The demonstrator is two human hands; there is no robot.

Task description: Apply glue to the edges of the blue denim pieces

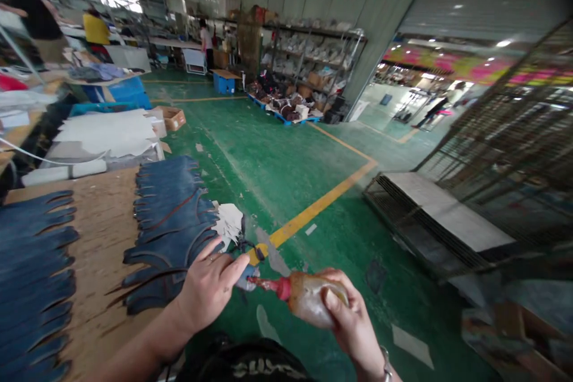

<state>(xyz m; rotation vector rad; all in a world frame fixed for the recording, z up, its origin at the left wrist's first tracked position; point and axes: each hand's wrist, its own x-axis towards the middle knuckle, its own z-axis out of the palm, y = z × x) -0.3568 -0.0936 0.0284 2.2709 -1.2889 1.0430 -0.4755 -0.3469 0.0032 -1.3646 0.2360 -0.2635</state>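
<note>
My right hand [347, 316] is wrapped round a soft squeeze bottle [304, 297] of amber glue with a red nozzle pointing left. The nozzle tip sits close to the fingertips of my left hand [210, 286]. That hand is closed in a pinch on a small grey piece [247, 279] at the edge of a stack of dark blue cut denim pieces [172, 233]. Several white cut pieces [229, 222] lie on the stack's right edge. The stack rests on a brown worktable [105, 233].
More blue denim pieces [31, 274] lie at the table's left. White sheets [107, 131] and a cardboard box [172, 117] sit beyond. Green floor with yellow lines stretches ahead. Wire racks [505, 149] stand on the right. People stand far back left by shelving.
</note>
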